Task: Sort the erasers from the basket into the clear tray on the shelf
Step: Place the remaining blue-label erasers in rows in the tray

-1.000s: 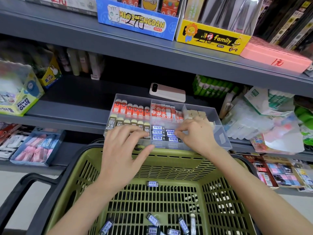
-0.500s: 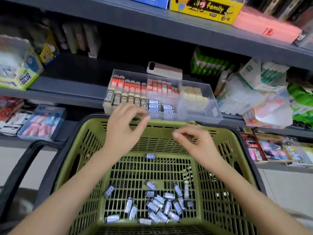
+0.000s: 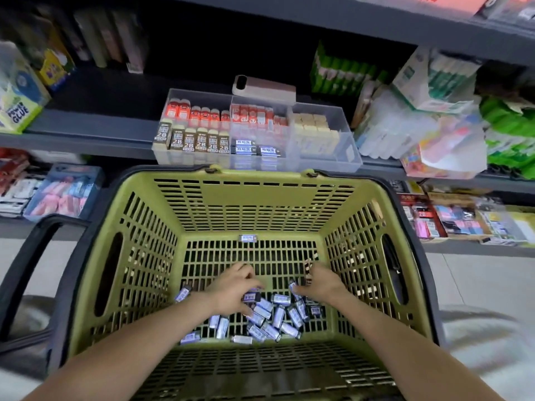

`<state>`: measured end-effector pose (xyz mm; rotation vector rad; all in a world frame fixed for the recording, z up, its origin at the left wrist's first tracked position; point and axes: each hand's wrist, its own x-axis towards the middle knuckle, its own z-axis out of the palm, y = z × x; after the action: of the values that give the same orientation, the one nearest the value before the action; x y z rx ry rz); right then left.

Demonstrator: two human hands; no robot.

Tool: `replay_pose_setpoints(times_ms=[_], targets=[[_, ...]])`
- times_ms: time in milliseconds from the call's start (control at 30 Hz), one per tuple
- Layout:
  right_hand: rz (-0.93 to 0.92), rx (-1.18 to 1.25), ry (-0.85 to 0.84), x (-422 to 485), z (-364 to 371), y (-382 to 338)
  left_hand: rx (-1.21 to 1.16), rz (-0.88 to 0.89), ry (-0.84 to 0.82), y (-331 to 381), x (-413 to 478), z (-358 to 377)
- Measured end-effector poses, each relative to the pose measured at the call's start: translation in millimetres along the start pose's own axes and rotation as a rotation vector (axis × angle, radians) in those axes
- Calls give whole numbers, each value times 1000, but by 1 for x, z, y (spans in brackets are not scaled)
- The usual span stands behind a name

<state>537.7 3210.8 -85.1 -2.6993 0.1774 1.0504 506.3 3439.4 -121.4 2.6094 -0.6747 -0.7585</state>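
Gathering step in the green slatted plastic basket (image 3: 260, 198): left hand (image 3: 231, 290) pinches a small blue-sleeved eraser (image 3: 251, 297); right hand's (image 3: 322, 285) grip unclear. Next, lift to the clear plastic tray (image 3: 348, 160) beyond both.

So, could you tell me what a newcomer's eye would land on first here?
The big green basket fills the foreground, with the left hand and right hand down among loose blue-labelled erasers on its floor. Behind it, the clear tray on the shelf holds neat eraser rows.
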Motion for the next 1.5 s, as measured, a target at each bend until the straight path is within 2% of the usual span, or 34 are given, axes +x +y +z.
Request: replay_pose_setpoints(times_ms=[167,267,367,433,567,600,667,767,867,933,1067,1167,1233,1400,1500], targets=[[-113,-42,65,3,6,-5,-78,-24,17,-5,13,-3],[-274,-224,94,4,15,-12,-61,0,-15,-8,15,-6],[-304,-293,91,5,20,-17,-214,-41,40,-8,13,-11],[-275,-187,82,5,15,-19,-520,-168,108,-6,10,-18],[-298,356,-10,-1,-9,-37,-1664,-457,98,4,6,-36],[-334,477,-43,-6,-16,-44,-1843,-495,74,5,6,-39],[-414,612,-106,-17,-24,-58,-2003,-518,-3,9,7,-42],[-486,636,-183,-27,-26,-68,-2089,-504,-117,17,7,-38],[-410,581,-31,-24,-27,-60,-2020,-516,-164,20,4,-32],[-348,280,42,-17,-24,-47,-2006,-526,-163,19,3,-29],[-281,-140,-88,-15,15,-39,-1972,-578,-59,9,1,-28],[-295,-415,48,-15,50,-47,-1969,-603,41,0,-3,-31],[-307,-435,131,-13,59,-49,-1971,-621,94,-5,-5,-35],[-370,-237,116,-1,47,-41,-2013,-631,144,-10,-5,-43],[-395,-276,216,8,42,-42,-1989,-626,147,-9,-4,-46]])
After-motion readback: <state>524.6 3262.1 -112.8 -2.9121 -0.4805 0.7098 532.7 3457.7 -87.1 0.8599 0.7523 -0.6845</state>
